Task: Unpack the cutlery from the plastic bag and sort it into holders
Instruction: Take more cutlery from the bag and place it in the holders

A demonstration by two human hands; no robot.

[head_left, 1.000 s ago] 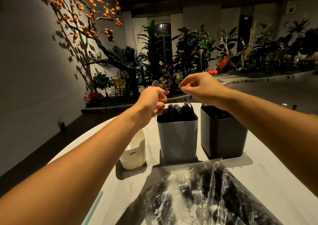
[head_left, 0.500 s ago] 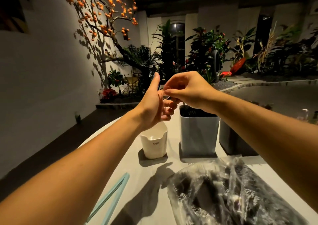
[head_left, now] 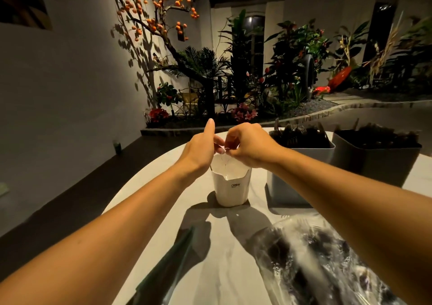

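Observation:
My left hand (head_left: 201,148) and my right hand (head_left: 247,146) meet just above the white holder (head_left: 231,188). Both pinch a clear plastic spoon (head_left: 225,162) that hangs down into the holder's mouth; my left thumb points up. To the right, a grey holder (head_left: 282,192) and a dark holder (head_left: 374,162) stand packed with black cutlery. The plastic bag (head_left: 315,258) lies at the front right with black cutlery inside, partly behind my right forearm.
The pale round table (head_left: 163,199) ends close to the left of the white holder, with dark floor beyond. A long teal strip-shaped item (head_left: 170,262) lies on the table near the front left. Plants and a wall stand far behind.
My right hand came over to the left hand and took hold of the clear spoon. Both hands sank over the white holder. The view swung left, so the holders now sit further right.

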